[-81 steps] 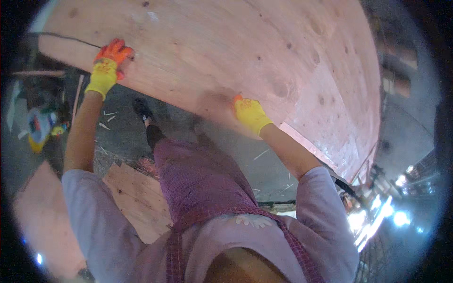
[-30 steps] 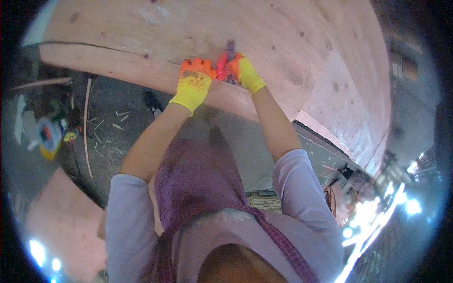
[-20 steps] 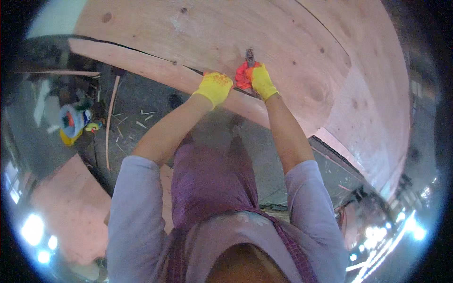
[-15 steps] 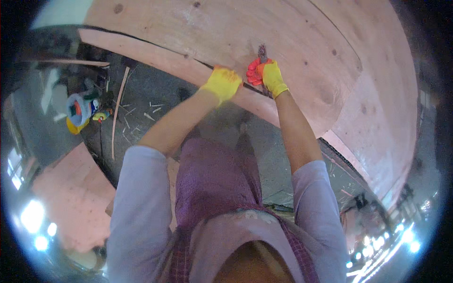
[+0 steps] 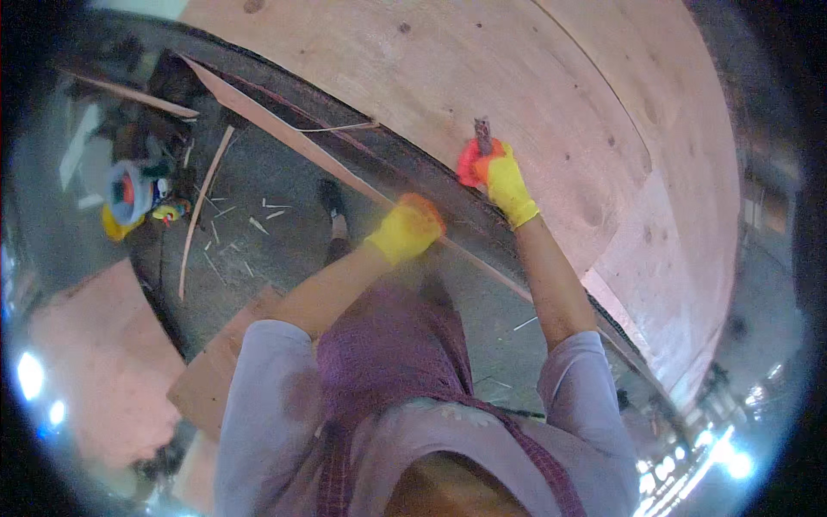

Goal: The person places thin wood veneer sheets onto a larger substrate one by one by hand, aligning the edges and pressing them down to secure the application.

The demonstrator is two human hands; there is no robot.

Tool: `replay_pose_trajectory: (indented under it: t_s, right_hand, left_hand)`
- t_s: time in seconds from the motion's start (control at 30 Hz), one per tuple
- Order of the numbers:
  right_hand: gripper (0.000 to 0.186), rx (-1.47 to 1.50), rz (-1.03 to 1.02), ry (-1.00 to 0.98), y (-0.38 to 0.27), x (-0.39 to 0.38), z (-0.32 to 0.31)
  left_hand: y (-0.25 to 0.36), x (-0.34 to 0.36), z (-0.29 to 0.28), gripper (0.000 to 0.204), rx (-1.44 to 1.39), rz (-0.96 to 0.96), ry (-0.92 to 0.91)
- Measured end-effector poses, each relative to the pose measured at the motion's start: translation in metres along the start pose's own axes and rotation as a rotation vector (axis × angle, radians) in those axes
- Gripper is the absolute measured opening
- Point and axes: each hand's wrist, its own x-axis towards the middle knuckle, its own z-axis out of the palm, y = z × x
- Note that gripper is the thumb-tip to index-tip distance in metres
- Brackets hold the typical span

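Note:
My left hand [image 5: 407,229], in a yellow glove with an orange palm, is closed on a long, narrow wood veneer strip [image 5: 284,138]. The strip slants from upper left to lower right, apart from the edge of the large wood sheet [image 5: 525,77]. In the same kind of glove, my right hand [image 5: 500,177] is closed around a short, dark, worn tool [image 5: 482,133] with a flat end pointing away from me. It is over the sheet, near its front edge. My fingers hide the tool's grip, so its exact kind does not show.
Thin wood splinters [image 5: 258,224] litter the dark floor at left, beside a curved wood strip [image 5: 202,211]. Farther left stands a pale bucket [image 5: 129,194] with coloured items. Wood sheets [image 5: 95,353] lie at lower left. A thin sliver [image 5: 340,128] sticks out from the big sheet's edge.
The veneer strip has come away from the sheet's edge toward me with my left hand, opening a dark gap. My right hand, with the tool, has moved slightly nearer and to the right.

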Motion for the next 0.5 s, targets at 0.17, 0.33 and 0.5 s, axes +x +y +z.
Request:
replay_pose_trajectory:
  t_s: [0.17, 0.33, 0.5]
  right_hand:
    - [0.010, 0.154, -0.480, -0.396, -0.122, 0.045, 0.151]
    - [0.008, -0.023, -0.304, -0.311, -0.045, 0.098, 0.154]
    - [0.006, 0.198, -0.244, -0.394, -0.055, 0.050, 0.144]
  left_hand:
    - [0.027, 0.012, -0.032, 0.019, -0.032, -0.089, -0.127]
    - [0.043, 0.003, -0.006, 0.019, -0.036, 0.036, 0.204]
    - [0.028, -0.038, -0.009, 0.013, -0.014, 0.123, 0.256]
